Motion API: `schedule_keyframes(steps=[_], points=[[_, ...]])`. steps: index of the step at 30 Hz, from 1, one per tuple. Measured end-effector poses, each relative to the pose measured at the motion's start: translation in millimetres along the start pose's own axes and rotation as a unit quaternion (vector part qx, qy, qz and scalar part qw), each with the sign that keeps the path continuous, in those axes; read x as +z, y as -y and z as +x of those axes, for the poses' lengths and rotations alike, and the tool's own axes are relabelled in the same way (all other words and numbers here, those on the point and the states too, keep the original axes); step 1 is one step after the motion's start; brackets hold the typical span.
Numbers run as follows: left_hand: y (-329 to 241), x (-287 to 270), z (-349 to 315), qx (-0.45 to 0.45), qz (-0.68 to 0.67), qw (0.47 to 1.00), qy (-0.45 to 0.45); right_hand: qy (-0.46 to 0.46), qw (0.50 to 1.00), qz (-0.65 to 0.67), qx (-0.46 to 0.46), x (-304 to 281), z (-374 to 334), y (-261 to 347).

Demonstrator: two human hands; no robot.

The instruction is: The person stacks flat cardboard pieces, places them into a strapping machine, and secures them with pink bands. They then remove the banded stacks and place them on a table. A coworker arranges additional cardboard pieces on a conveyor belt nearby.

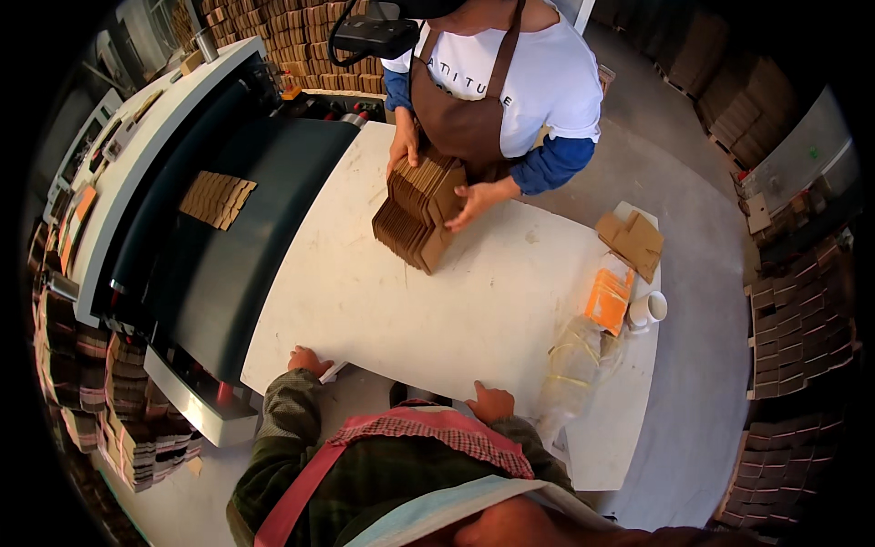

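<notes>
My left hand rests at the near edge of the white table, close to the dark conveyor belt, its thumb apart from the fingers. Further right, my right hand leans on the same edge with a digit stretched onto the tabletop. Neither holds anything; some fingers are partly hidden. Across from me, a person in a brown apron has both hands around a thick stack of bent brown cardboard pieces standing on the table, well beyond my reach of the moment.
On the dark conveyor belt at left lies a row of cardboard pieces. Along the right side are a cardboard piece, an orange packet, a white cup and clear plastic wrap. Cardboard stacks line the room.
</notes>
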State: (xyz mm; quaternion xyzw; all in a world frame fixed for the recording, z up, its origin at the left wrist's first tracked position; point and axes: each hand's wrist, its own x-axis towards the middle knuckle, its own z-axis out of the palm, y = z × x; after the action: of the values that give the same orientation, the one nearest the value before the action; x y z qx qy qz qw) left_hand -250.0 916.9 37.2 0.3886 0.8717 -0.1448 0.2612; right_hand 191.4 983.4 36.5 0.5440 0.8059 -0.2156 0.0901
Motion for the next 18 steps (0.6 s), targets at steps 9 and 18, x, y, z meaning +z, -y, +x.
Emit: schedule_keyframes(steps=[9,18], points=[[0.4,6.4,1.7,0.000,-0.002,1.000,-0.008,0.016,0.998,-0.004,-0.064,-2.9,-3.6,-10.2],[-1.0,7.8,-6.2,-0.008,-0.023,0.999,-0.028,0.022,0.997,-0.017,-0.074,5.5,-3.6,-13.5]])
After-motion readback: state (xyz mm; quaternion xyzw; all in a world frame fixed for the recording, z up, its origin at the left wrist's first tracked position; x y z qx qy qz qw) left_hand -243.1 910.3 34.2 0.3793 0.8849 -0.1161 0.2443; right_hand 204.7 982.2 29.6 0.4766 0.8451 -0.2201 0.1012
